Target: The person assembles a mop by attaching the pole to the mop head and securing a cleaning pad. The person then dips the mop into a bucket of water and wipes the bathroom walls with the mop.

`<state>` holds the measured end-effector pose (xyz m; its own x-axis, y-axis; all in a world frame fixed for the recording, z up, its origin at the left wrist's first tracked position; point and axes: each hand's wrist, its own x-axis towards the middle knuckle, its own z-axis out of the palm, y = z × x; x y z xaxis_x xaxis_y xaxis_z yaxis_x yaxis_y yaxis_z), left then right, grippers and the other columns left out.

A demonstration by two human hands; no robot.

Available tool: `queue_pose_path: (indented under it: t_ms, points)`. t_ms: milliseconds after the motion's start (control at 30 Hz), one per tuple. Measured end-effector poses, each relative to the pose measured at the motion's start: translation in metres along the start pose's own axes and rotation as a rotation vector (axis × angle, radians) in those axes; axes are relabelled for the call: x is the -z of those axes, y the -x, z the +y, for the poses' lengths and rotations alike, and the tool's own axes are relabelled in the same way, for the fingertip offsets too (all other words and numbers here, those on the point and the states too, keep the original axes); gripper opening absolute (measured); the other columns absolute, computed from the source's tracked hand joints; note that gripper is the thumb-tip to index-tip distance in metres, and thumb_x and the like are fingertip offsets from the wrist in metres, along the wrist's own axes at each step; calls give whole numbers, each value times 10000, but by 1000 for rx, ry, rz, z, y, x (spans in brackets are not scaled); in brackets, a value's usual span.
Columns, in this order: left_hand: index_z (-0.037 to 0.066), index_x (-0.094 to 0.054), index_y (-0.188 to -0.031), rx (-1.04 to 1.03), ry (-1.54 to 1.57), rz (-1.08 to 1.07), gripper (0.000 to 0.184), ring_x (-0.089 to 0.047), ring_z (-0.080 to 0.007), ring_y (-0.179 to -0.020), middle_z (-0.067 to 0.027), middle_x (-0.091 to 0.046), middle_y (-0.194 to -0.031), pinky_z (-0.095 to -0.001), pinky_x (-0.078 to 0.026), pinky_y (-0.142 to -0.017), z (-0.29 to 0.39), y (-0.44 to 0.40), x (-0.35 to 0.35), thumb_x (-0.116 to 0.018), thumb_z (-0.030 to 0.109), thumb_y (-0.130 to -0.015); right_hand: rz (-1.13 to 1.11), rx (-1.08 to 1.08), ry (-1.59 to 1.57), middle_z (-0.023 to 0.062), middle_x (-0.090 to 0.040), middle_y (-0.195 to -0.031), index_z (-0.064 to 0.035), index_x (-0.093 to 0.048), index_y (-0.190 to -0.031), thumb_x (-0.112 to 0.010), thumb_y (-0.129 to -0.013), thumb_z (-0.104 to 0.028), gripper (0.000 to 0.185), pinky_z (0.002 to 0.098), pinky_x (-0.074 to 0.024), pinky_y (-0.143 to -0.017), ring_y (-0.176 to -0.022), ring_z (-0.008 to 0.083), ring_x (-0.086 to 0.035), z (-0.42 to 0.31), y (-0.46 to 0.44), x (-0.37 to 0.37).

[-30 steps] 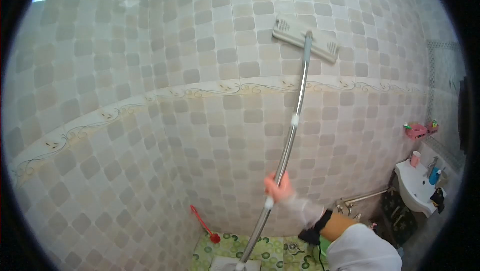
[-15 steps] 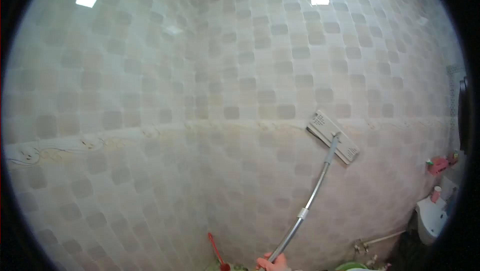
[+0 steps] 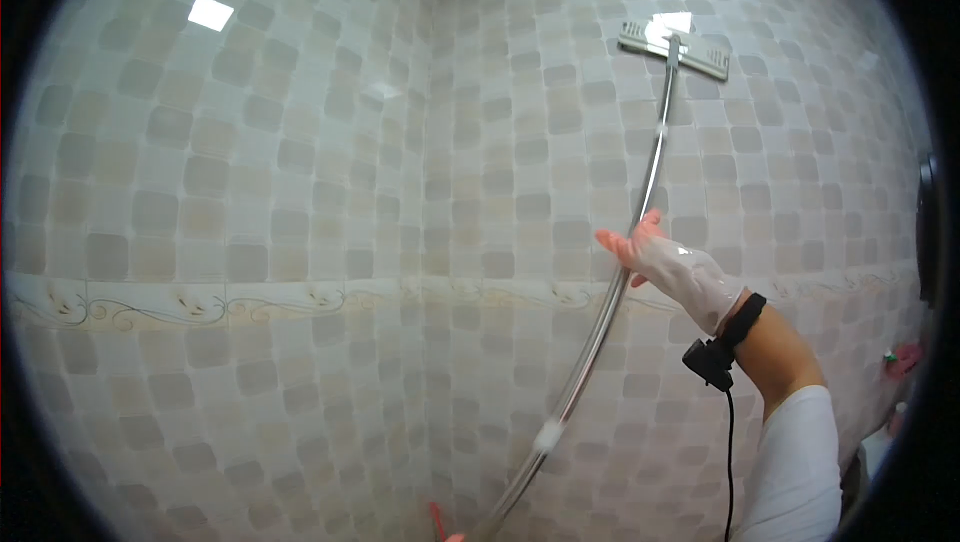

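Observation:
A flat mop with a long metal pole (image 3: 592, 342) slants up from the bottom edge. Its pale rectangular head (image 3: 700, 57) is high on the right-hand tiled wall, apparently against the tiles. My right hand (image 3: 672, 260), in a clear plastic glove, is around the middle of the pole, with a finger sticking out to the left. At the bottom edge only a sliver of my left hand (image 3: 455, 538) shows, closed beside the lower pole; most of it is out of frame. A black strap with a small device (image 3: 710, 362) and a cable sits on my right wrist.
Two tiled walls meet in a corner, with a patterned border strip (image 3: 270, 302) running across. A red stick-like handle (image 3: 436, 520) stands low in the corner. A pink item (image 3: 905, 360) and a white basin edge (image 3: 872, 467) are at the far right.
The mop head has moved up the wall from the border strip to near the light's reflection. My right hand and forearm now show at mid-pole. The view has tilted upward.

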<state>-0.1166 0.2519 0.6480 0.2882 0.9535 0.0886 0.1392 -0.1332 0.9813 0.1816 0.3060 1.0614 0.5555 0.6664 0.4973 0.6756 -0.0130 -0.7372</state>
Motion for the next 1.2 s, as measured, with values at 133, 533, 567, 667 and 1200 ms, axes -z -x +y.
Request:
queue_pose_path:
  t_ms: [133, 533, 567, 667, 1200]
  points:
    - [13, -441, -1105, -49, 251, -167, 410, -448, -100, -471, -27, -507, -601, -257, -366, -436, 135, -81, -6, -501, 382, -936, -67, 128, 88, 192, -632, -945, -106, 243, -1404, -637, -824, -381, 1089, 359, -535, -569, -606, 298, -625, -25, 28, -31]
    - [-15, -424, -1041, -557, 199, -133, 456, -426, -100, -534, -47, -500, -680, -248, -384, -514, 309, -125, -5, -384, 434, -972, 71, 502, -478, 89, -539, -737, -288, 217, -1413, -612, -762, -101, 1071, 367, -487, -424, -530, 196, -534, -131, -91, -23]
    - [-15, -424, -1041, -550, 192, -116, 456, -426, -100, -534, -47, -500, -680, -248, -384, -514, 315, -134, -4, -384, 434, -972, 67, 494, -458, 88, -543, -735, -281, 218, -1414, -613, -766, -106, 1068, 369, -492, -428, -540, 203, -548, -140, -98, -23]
    - [30, -370, -957, -579, 220, -67, 406, -357, -81, -449, -51, -442, -616, -258, -320, -423, 335, -154, -18, -400, 434, -968, 47, 467, -409, 107, -567, -743, -252, 226, -1412, -603, -777, -115, 1053, 372, -502, -436, -559, 217, -584, -149, -107, -14]
    - [-9, -391, -971, -344, 250, 43, 462, -360, -127, -455, -43, -398, -574, -280, -335, -441, 314, -162, -57, -300, 444, -981, -215, 448, -56, 181, -590, -1109, -135, 257, -1407, -525, -850, -170, 960, 424, -474, -849, -957, 302, -616, -164, -157, -76]
